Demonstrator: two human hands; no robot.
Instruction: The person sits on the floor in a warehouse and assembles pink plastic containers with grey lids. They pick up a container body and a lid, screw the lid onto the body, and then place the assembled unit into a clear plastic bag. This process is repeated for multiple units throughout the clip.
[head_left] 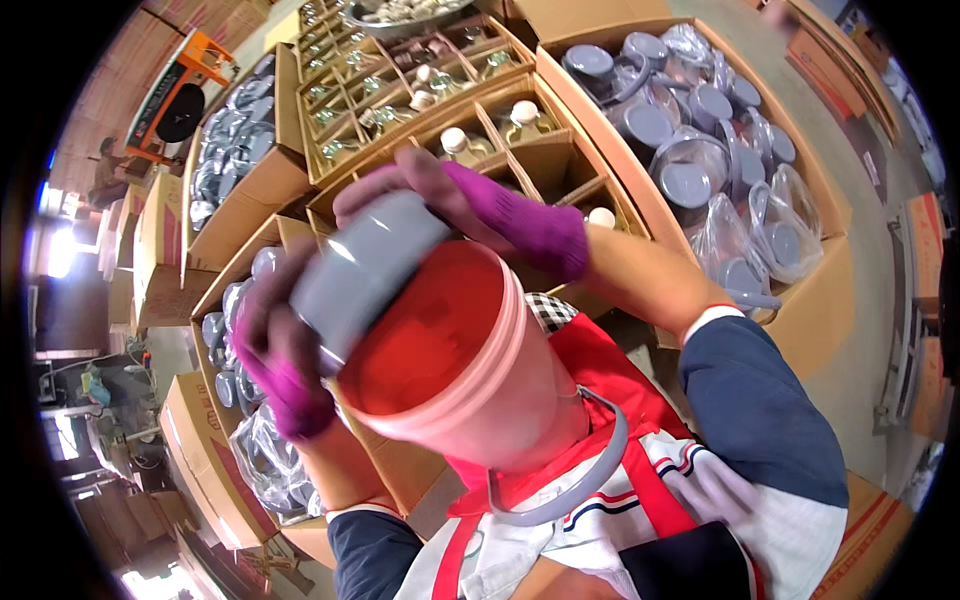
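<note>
Both my hands wear purple gloves with greyish palms. Between them a glossy grey, curved lid-like piece [372, 268] is tilted over the mouth of a pink bucket [490, 410]. My left hand [275, 345] grips the piece's left end, its fingers blurred. Around its upper right side my right hand [450, 195] is closed. The bucket leans against my red apron, mouth facing away from me, with a red inner wall. A grey carrying handle [612, 455] hangs at its base end, near my chest. What touches the bucket's underside is hidden.
Beyond my hands stands a divided carton [590, 130] with white-capped clear bottles. At the right a big carton [840, 215] holds grey-lidded containers in plastic bags. More cartons [215, 470] of grey parts line the left. A metal bowl [405, 22] sits at the far edge.
</note>
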